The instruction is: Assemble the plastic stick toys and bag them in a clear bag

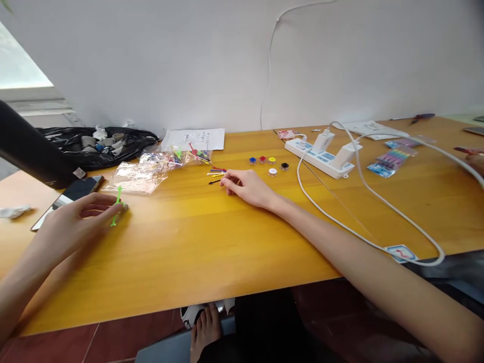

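My left hand (77, 222) pinches a bright green plastic arrow (119, 194) upright between thumb and fingers, over the left part of the table. Near the table's middle, my right hand (247, 186) has its fingers curled closed at the tail of a black plastic arrow (215, 182), whose head points left. Just behind it lie more thin arrows side by side, among them a red arrow (218, 169) and a yellow arrow (217, 175). Small round pieces stand to the right: blue (252, 160), red (262, 159), yellow (272, 160), black (285, 166) and white (273, 172).
Clear plastic bags (138, 177) with coloured pieces lie behind my left hand, beside a phone (81, 189) and a black bottle (36, 146). A power strip (321, 162) with looping white cables (363, 184) crosses the right side. Another person's hand (475, 164) shows at the right edge.
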